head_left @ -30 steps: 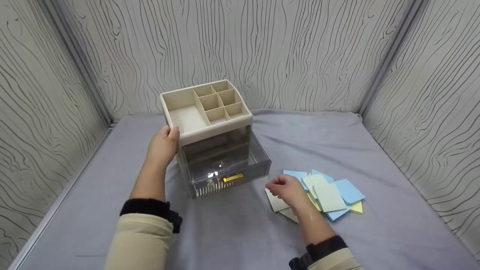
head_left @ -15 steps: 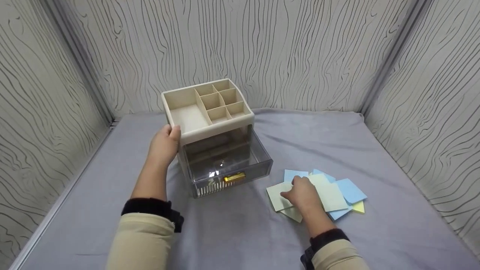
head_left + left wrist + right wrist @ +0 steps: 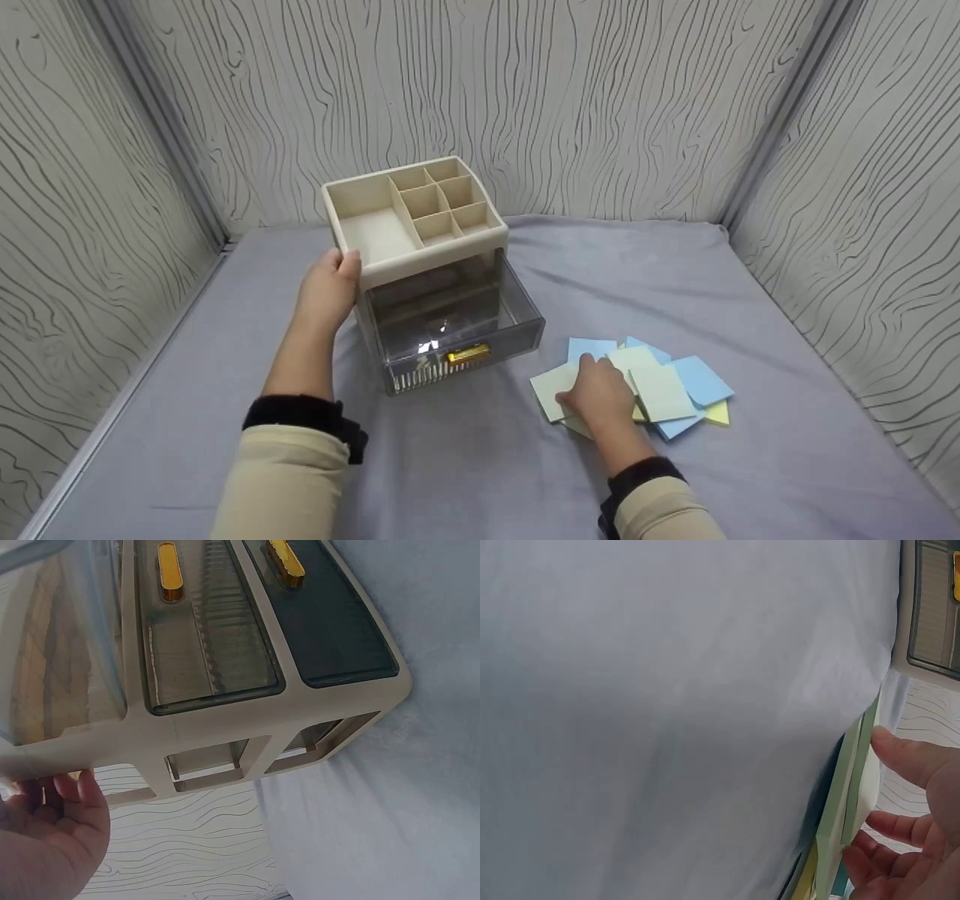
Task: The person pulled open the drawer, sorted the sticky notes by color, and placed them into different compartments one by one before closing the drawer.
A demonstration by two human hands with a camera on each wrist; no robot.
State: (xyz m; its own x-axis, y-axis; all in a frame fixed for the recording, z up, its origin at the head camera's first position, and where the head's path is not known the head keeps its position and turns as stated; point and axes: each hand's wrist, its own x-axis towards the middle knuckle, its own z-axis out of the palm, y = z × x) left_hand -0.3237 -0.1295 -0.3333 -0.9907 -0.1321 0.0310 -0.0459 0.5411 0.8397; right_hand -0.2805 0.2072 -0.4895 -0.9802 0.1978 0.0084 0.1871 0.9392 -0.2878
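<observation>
From my remote station, I see the left hand (image 3: 326, 296) clamped on the organizer (image 3: 435, 262), its extended drawer (image 3: 517, 341) to that hand's right. The right hand (image 3: 600, 394), thumb and fingertips apart, touches the pale green pad (image 3: 547, 391) beneath it; whether it grips, I cannot tell. Further note pads (image 3: 664, 394) overlap just rightward.

Booth (image 3: 885, 187): wood-grain panels (image 3: 480, 90) are walling three sides, metal posts (image 3: 784, 112) are framing corners, grey cloth (image 3: 450, 465) is lying between.

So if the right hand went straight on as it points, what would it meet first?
Likely the pale green pad just under the right hand; whether they touch is unclear.
</observation>
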